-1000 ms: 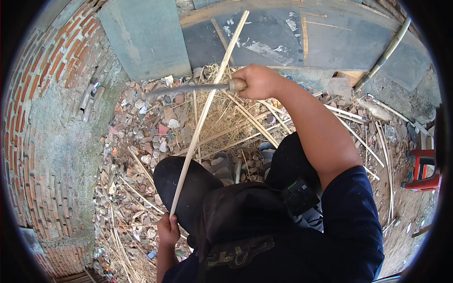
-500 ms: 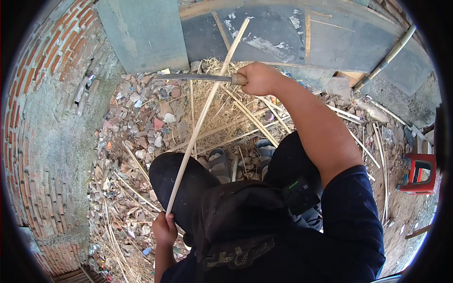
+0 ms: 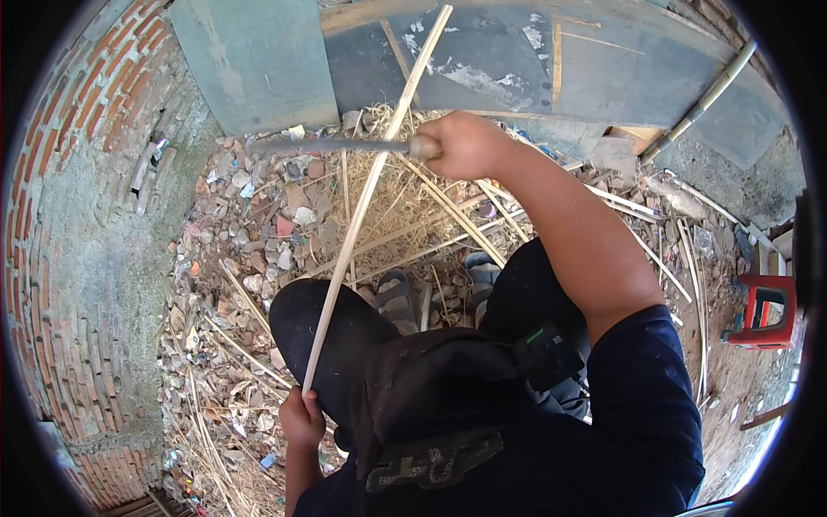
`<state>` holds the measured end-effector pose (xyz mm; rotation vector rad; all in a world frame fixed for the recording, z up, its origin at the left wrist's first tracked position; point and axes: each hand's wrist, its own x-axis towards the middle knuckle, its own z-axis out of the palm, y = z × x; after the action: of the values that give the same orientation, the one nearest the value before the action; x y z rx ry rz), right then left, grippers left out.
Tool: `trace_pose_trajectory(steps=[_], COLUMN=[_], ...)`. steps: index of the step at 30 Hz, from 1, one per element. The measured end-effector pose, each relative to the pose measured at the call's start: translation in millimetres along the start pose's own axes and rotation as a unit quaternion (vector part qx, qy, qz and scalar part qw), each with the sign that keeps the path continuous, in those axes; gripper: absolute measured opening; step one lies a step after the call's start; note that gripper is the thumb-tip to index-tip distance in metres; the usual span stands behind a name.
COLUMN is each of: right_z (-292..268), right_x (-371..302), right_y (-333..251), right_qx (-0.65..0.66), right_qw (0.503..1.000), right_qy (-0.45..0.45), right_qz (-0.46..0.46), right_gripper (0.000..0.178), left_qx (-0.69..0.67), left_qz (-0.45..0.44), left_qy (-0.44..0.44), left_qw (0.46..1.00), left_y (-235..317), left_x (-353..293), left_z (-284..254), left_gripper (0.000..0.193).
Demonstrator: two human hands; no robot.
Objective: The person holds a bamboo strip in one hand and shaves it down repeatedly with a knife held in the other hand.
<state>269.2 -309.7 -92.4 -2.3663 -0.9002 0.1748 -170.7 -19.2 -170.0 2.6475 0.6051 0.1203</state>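
A long pale bamboo strip (image 3: pixel 353 224) slants from beside my left knee up toward the far panels. Its near end is gripped by my left hand (image 3: pixel 303 418), fingers wrapped round it. My right hand (image 3: pixel 463 145) is closed on the wooden handle of a machete (image 3: pixel 332 146). The long blade points left and crosses the upper part of the strip; it is smeared by motion, and I cannot tell on which edge it touches. The strip passes over my left thigh. Beneath the blade lies a heap of pale shavings (image 3: pixel 405 202).
Several more strips (image 3: pixel 457 211) lie scattered over the rubble and shavings. On the left rises a worn brick wall (image 3: pixel 86 258); grey panels (image 3: pixel 603 77) stand at the far side. A red plastic stool (image 3: pixel 765 312) sits at the right. My sandalled feet (image 3: pixel 398 297) rest among the debris.
The strip's far end has shifted farther away and slightly left. My right hand and the machete have moved a little left, the blade now blurred. My left hand keeps its hold.
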Motion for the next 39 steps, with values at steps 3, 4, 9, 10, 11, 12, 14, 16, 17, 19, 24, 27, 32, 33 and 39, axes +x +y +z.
trace_pose_trajectory(steps=[3, 4, 9, 10, 11, 12, 14, 16, 17, 19, 24, 27, 32, 33, 39], right_z=[6.3, 4.8, 10.1, 12.2, 12.8, 11.4, 20.3, 12.8, 6.7, 5.7, 7.0, 10.4, 10.3, 7.8, -8.2], right_x=[1.0, 5.0, 9.8, 10.0, 11.1, 7.0, -0.2, 4.8, 7.7, 7.8, 4.2, 0.3, 12.7, 15.1, 8.7], right_y=[-16.4, -1.9, 11.8, 5.3, -0.2, -12.6, -25.3, -18.2, -11.7, 18.9, 10.2, -14.1, 46.8, 49.8, 27.1], right_qx=[-0.114, -0.077, -0.089, -0.089, -0.088, -0.082, -0.081, -0.078, -0.076, -0.068, -0.058, -0.067, -0.037, -0.007, -0.072], right_qw=[0.987, 0.99, 0.99, 0.99, 0.991, 0.991, 0.99, 0.988, 0.984, 0.994, 0.995, 0.992, 0.993, 0.991, 0.997], right_qy=[-0.088, -0.108, -0.112, -0.107, -0.105, -0.109, -0.086, -0.124, -0.161, -0.084, -0.078, -0.1, -0.1, -0.062, -0.008], right_qz=[-0.075, -0.05, 0.013, 0.014, 0.012, -0.013, -0.07, -0.043, -0.015, 0.017, 0.021, -0.032, 0.051, 0.119, 0.022], right_gripper=[0.017, 0.015, 0.015, 0.014, 0.014, 0.014, 0.015, 0.013, 0.012, 0.012, 0.014, 0.013, 0.022, 0.025, 0.043], left_qx=[0.011, 0.012, 0.029, 0.033, 0.038, 0.033, 0.026, 0.015, 0.018, 0.017, 0.056, 0.046, 0.055, 0.07, 0.095], left_qz=[0.017, 0.014, 0.0, -0.002, -0.003, 0.003, -0.002, -0.009, 0.0, 0.021, 0.009, -0.004, 0.008, 0.002, -0.006], left_qy=[0.017, 0.009, -0.005, -0.003, -0.001, 0.006, 0.004, 0.004, 0.019, 0.04, 0.009, 0.013, 0.026, 0.019, -0.003], left_qw=[1.0, 1.0, 1.0, 0.999, 0.999, 0.999, 1.0, 1.0, 1.0, 0.999, 0.998, 0.999, 0.998, 0.997, 0.995], left_y=[-1.2, 2.5, 3.4, 3.0, 2.8, 1.2, -3.2, -3.0, -2.8, 3.7, 11.8, 11.2, 9.4, 10.1, 14.5], left_x=[-0.5, 2.3, 5.8, 2.6, 0.7, -4.3, -5.1, -5.7, -4.9, 5.7, 1.2, -2.5, 3.3, 6.6, -0.7], left_z=[-2.7, -3.4, -1.1, -1.1, -0.4, 0.0, -1.6, 1.4, 4.0, 5.3, -4.5, -3.6, 2.5, -2.6, -9.7], left_gripper=[0.045, 0.046, 0.047, 0.046, 0.046, 0.044, 0.044, 0.044, 0.043, 0.042, 0.039, 0.038, 0.039, 0.038, 0.034])
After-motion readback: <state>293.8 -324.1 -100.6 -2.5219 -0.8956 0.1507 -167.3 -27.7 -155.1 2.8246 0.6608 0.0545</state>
